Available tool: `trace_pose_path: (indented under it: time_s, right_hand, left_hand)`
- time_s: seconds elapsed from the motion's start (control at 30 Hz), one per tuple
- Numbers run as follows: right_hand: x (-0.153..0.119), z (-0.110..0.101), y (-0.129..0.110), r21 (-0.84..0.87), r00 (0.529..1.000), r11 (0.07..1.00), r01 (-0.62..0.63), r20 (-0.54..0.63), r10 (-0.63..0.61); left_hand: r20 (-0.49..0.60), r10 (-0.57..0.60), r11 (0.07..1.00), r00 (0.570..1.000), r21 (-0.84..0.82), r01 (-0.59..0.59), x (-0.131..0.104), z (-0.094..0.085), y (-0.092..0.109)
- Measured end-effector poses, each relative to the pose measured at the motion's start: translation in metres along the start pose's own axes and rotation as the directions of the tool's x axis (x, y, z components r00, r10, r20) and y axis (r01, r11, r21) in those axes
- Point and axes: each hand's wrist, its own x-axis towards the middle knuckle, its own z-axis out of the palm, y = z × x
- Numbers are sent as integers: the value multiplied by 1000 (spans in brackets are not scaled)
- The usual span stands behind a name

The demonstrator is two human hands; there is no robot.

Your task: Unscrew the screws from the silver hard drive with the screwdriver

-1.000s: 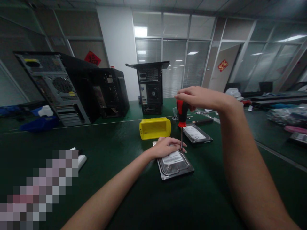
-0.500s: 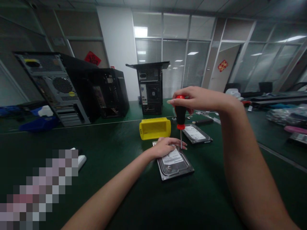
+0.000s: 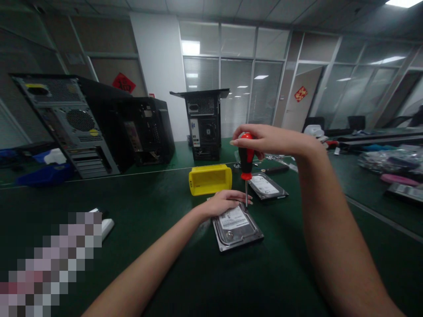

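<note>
A silver hard drive [image 3: 240,228] with a white label lies flat on the green table [image 3: 280,264] in front of me. My left hand [image 3: 224,203] rests across its far end, fingers stretched out and pressing on it. From above, my right hand [image 3: 261,140] grips the red and black handle of a screwdriver [image 3: 246,164]. The screwdriver stands upright, and its metal shaft comes down at the drive's far right edge, close to my left fingertips. Whether the tip sits in a screw is too small to make out.
Behind the drive sits a yellow bin [image 3: 211,181]. A second hard drive [image 3: 266,186] lies to the right, with a dark-handled tool [image 3: 276,169] beyond it. Computer cases [image 3: 99,127] stand at the back left, another case [image 3: 204,125] at the centre. Bagged parts [image 3: 390,156] lie far right.
The whole view has shifted slightly, so things appear a little lower and further left. Both hands keep their places on the drive and the screwdriver.
</note>
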Motion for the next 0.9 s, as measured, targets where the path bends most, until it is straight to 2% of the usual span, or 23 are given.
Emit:
trace_pose_path:
  time_s: [0.03,0.1,0.13,0.17,0.23,0.4,0.5,0.6,0.73,0.9]
  right_hand:
    - [1,0,0,-2,1000,1000,-9,0,9]
    - [1,0,2,-1,1000,1000,-18,12,18]
    - [1,-1,2,-5,1000,1000,-22,20,22]
    - [1,-2,3,-12,999,999,-32,24,32]
    - [1,-2,5,-24,998,998,-62,21,63]
    - [2,-3,7,45,992,991,-125,15,125]
    - [3,-3,9,85,988,985,-151,36,148]
    - [2,-5,11,84,987,984,-155,59,150]
    - [-2,-8,10,116,986,981,-152,89,142]
    - [-6,-8,6,147,987,979,-139,103,125]
  left_hand:
    - [-15,-7,1000,1000,-25,6,-1,-5,0]
    - [-129,-13,999,992,29,17,-5,-17,0]
    - [-244,-27,989,969,136,62,-8,-24,-1]
    - [-346,-72,942,936,284,178,-11,-31,-2]
    - [-425,-125,882,897,367,297,-19,-44,-3]
    - [-508,-204,702,837,520,486,-43,-62,-7]
    - [-548,-274,565,790,573,593,-52,-60,-12]
    - [-552,-342,469,760,601,647,-52,-52,-20]
    - [-574,-359,392,736,623,677,-45,-45,-25]
    - [-604,-345,341,718,632,696,-38,-47,-24]
